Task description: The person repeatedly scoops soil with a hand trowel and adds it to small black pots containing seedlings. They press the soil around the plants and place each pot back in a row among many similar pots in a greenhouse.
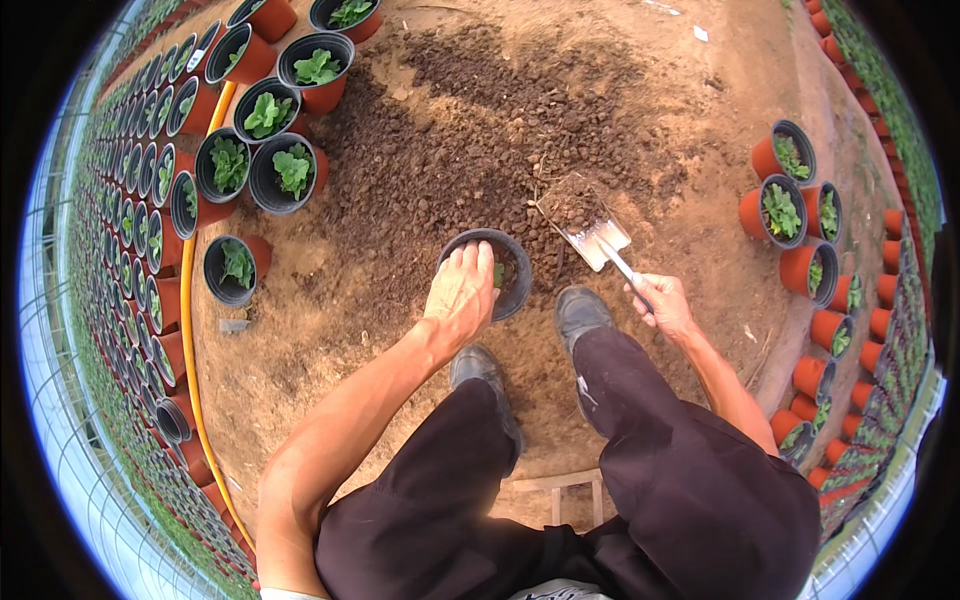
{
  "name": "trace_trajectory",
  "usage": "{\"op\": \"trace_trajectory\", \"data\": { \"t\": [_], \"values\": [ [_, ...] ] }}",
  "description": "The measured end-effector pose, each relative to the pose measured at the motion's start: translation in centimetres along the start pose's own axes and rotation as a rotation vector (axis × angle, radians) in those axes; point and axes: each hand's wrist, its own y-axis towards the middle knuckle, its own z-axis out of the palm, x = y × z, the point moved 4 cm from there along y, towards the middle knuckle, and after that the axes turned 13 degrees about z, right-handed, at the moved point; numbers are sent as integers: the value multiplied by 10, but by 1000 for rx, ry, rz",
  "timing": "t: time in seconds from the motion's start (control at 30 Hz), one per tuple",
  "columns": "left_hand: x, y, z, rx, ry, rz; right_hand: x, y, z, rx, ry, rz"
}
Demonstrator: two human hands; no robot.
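My left hand (465, 289) reaches over the near left rim of a dark-lined plastic plant pot (515, 300) that stands on the ground before me. Its fingers lie together inside the pot, and the thumb is hidden. Beside them a bit of green seedling (499, 274) shows against the soil; the hand covers the rest. In my right hand (664, 304) is the dark handle of a metal hand trowel (606, 238). The trowel's wide blade points up and left, carrying brown soil (574, 206) at the edge of a loose soil heap (480, 154).
Potted seedlings (285, 172) stand at the upper left, near a yellow hose (187, 322) and long rows of pots. More potted plants (784, 210) line the right side. My shoes (583, 315) flank the near ground, and part of a wooden stool (559, 484) shows below me.
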Motion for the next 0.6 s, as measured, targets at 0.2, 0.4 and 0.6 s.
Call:
{"op": "trace_trajectory", "data": {
  "t": [0.2,0.4,0.6],
  "values": [
    [-6,7,23,232,295,-121,-1,-9,13,62,-19,-22],
    [2,12,25,282,42,-202,10,-13,21,59,-52,-56],
    [-14,2,21,120,-253,-313,32,-22,33,42,-135,-165]
  ]
}}
